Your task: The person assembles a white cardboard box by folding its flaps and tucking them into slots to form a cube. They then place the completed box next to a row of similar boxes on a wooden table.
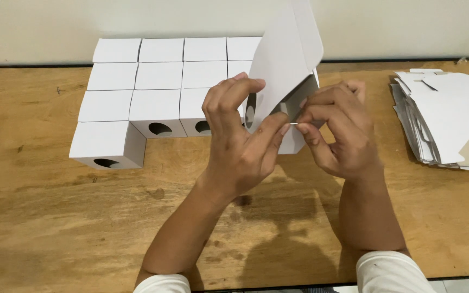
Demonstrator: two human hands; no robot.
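A half-folded white cardboard box [285,59] is held above the wooden table [55,217], its top flap standing up. My left hand [240,141] grips its left side, fingers on the front panel and thumb under a flap. My right hand [337,130] pinches a small flap at the box's open right side. Both hands touch the same box.
Several finished white cube boxes [158,81] with oval cutouts stand in rows at the back left. A stack of flat unfolded box blanks [446,114] lies at the right edge. A pale wall [39,21] runs behind the table.
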